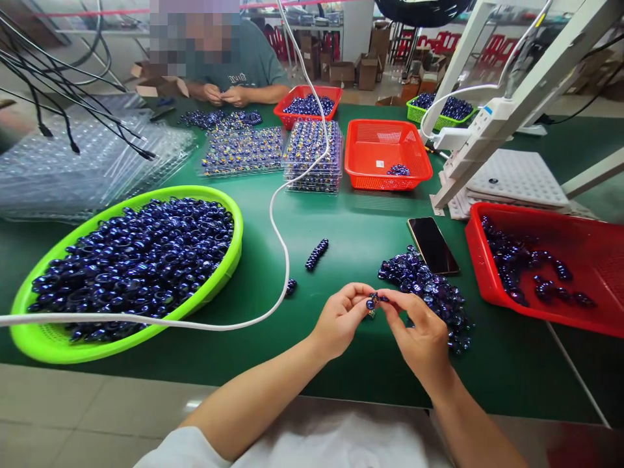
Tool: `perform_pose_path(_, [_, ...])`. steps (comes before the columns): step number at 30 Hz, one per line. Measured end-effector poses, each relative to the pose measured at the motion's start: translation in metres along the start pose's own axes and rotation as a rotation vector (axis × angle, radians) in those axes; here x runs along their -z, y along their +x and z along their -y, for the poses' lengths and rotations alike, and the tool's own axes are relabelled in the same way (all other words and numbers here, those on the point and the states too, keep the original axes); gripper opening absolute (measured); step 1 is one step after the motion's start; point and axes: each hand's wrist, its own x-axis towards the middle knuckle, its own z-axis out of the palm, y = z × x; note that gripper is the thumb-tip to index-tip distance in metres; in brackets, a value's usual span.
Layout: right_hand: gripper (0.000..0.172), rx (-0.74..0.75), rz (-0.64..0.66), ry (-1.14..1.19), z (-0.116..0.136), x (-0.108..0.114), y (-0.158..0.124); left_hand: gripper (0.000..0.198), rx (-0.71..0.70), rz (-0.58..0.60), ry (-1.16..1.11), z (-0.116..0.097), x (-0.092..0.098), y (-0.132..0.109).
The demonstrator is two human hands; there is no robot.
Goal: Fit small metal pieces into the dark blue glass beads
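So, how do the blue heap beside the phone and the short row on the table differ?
The heap sprawls loosely; the row is lined up. The heap has many pieces, the row far fewer. Both are shiny dark blue and lie on the green table.

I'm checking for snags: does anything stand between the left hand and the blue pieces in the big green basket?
Yes: the white cable curves between the left hand and the blue pieces, then crosses over the near side of the green basket. A small blue clump also lies between hand and basket, beside the cable.
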Motion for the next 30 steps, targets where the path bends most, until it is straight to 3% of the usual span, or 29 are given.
perform_pose_path(2, [0.031,0.11,0.002,-0.064,-0.001,0.001,0.001,0.032,0.032,0.002,-0.066,0.0,0.0,0.002])
perform_pose_path(4, [0.03,0.128,-0.028,-0.09,0.001,0.002,0.002,0.03,0.063,0.019,-0.133,-0.001,0.0,0.003])
perform_pose_path(7, [0.021,0.025,-0.04,-0.014,0.005,0.005,0.001,0.028,0.077,0.021,-0.159,-0.001,0.001,0.005])
perform_pose_path(10, [0.011,-0.191,0.011,0.204,0.008,0.006,0.0,0.027,0.054,-0.032,-0.109,0.002,0.003,0.005])
perform_pose_path(14, [0.01,-0.409,0.015,0.429,0.009,0.004,0.001,0.025,0.026,-0.076,-0.044,0.004,0.002,0.005])
perform_pose_path(21, [0.012,-0.513,0.006,0.524,0.012,0.002,0.001,0.023,0.024,-0.171,-0.025,0.001,-0.004,0.003])
perform_pose_path(30, [0.011,-0.612,-0.009,0.64,0.007,0.001,0.0,0.019,-0.066,-0.15,-0.024,0.003,-0.008,-0.002])
